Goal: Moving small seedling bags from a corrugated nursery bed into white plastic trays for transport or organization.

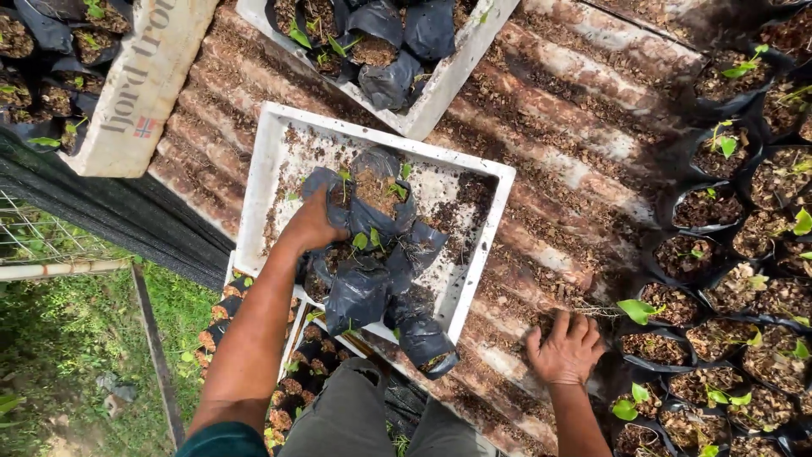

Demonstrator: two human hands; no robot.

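Corrugated roofing sheet [558, 110] is serving as my table; left grip [315, 224] is clutching a black seedling bag [372, 199] in the white tray [271, 169], several bags beside it remaining; right grip [565, 349] is resting flat, holding nothing, rows of bags [727, 279] already standing beyond it.

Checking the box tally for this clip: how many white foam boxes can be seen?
3: one central box under the left hand, one at top centre, one at top left. More may lie outside the frame.
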